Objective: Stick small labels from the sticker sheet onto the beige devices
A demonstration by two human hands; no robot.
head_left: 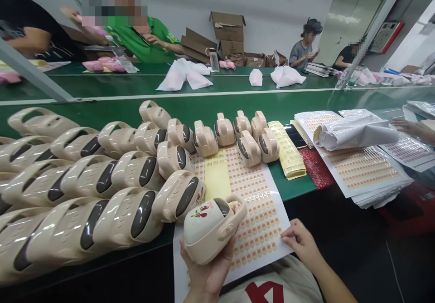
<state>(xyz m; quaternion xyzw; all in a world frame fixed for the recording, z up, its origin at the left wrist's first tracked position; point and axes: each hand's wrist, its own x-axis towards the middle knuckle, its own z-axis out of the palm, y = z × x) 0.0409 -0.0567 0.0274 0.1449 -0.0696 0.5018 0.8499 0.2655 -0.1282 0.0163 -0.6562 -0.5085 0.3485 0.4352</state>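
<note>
Holding beige plastic case [212,228] from below, left hand [207,273] clasps it over near edge of sticker sheet [258,212]; red flower decal on case top, handle pointing right. Right hand [301,244] rests fingertips on sheet's lower right corner, apparently pinching paper, though view is too unclear to be sure. Rows of matching cases [102,189] crowd green conveyor belt [204,108] at left. Yellow backing strip [217,173] lies on sheet.

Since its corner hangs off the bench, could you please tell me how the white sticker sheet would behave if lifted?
The white sticker sheet is probably floppy and light: it looks paper-thin. It may slide easily; the right hand pins its edge.
</note>
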